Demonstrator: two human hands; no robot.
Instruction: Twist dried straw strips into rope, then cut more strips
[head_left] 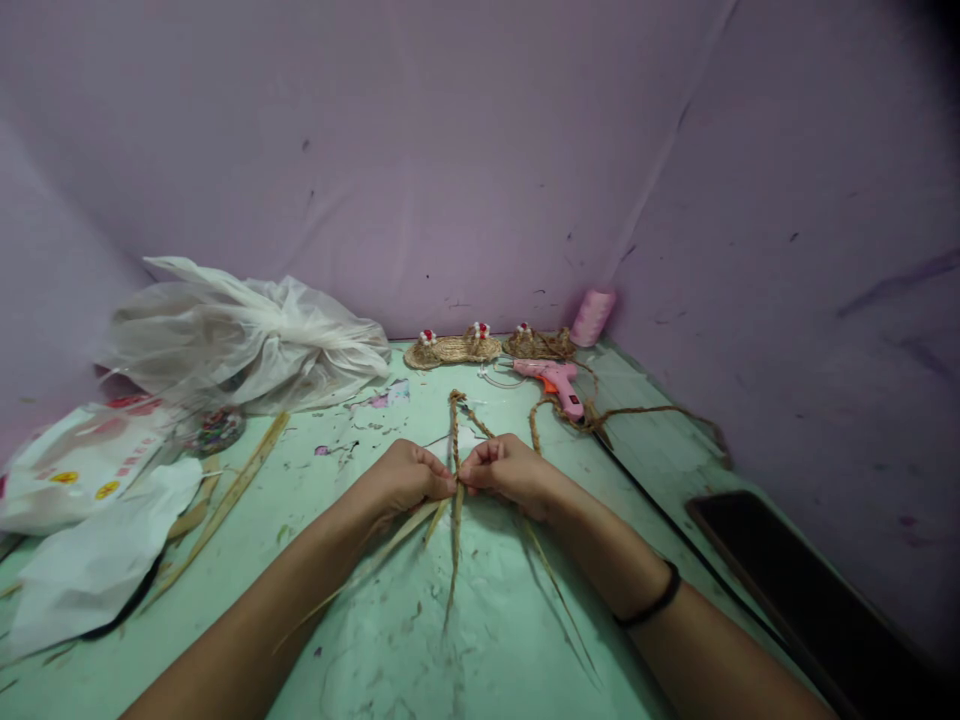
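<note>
A narrow braid of dry plant fibre (pixel 454 430) runs toward me over the green tabletop. My left hand (pixel 412 472) pinches the braid's near end from the left, its fingers closed on the strands. From the other side, my right hand (pixel 504 470) is closed on the same end, its fingertips almost meeting the left ones. Loose fibre strands (pixel 455 550) hang out below both hands, some to the left, one down the middle and some to the right. The exact strands in each pinch are partly hidden by the fingers.
Behind the hands lie woven sandals (pixel 454 350) with red and white beads, a pink glue gun (pixel 555 382) and a pink thread spool (pixel 593 318). At left are a white plastic bag (pixel 255 335) and flat dry strips (pixel 225 505). A dark phone-like slab (pixel 795 590) sits right.
</note>
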